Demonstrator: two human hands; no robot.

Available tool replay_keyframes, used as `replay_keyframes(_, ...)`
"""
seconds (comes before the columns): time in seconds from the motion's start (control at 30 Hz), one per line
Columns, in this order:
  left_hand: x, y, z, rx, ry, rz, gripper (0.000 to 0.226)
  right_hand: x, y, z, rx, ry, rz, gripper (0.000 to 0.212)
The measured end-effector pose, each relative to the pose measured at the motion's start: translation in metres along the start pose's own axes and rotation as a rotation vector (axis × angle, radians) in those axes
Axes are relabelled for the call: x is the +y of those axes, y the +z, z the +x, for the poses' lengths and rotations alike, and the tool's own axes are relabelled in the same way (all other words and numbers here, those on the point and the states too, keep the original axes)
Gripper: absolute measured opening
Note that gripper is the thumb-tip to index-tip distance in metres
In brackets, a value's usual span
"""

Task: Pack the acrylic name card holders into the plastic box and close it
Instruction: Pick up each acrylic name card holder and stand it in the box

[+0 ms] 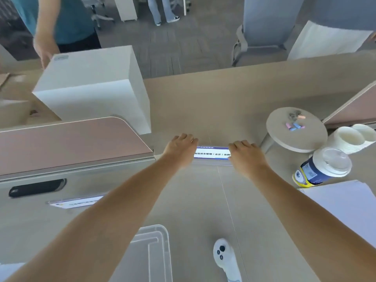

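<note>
An acrylic name card holder (212,153) with a white and blue printed card stands on the desk ahead of me. My left hand (180,148) curls over its left end and my right hand (245,152) over its right end, both gripping it. A second name card holder (76,202) lies flat on the desk at the left, partly under my left forearm. The clear plastic box lid (154,251) lies near the front edge, partly hidden by my left arm. The box body itself is not visible.
A large white carton (91,86) and a pink divider panel (67,139) stand at the left. A round stand with clips (296,129), stacked paper cups (354,137), a lidded cup (323,169), white paper (345,206), a white controller (225,257) and a black phone (36,187) surround me. Another person stands beyond.
</note>
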State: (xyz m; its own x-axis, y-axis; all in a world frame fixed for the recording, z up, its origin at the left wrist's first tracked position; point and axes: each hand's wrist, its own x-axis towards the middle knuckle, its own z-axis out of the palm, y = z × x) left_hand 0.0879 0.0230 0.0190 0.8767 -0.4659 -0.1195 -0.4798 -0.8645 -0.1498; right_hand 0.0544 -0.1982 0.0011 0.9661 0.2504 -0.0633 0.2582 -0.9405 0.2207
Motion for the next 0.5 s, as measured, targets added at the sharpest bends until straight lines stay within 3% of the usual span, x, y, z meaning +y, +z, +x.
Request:
replay_keyframes(0.17,0.015,0.033,0.044,-0.101,-0.011,-0.116,0.045,0.011,0.036,0.026,-0.085,0.082,0.108,0.046)
replay_keyframes(0.37,0.023,0.028,0.036,-0.157,-0.021,-0.054,0.043,0.018,0.038,0.031,-0.101,0.052,0.083,0.019)
replay_keyframes(0.5,0.021,0.002,0.000,-0.092,-0.039,-0.037,0.044,0.015,0.005,0.015,0.025,-0.016,0.060,0.017)
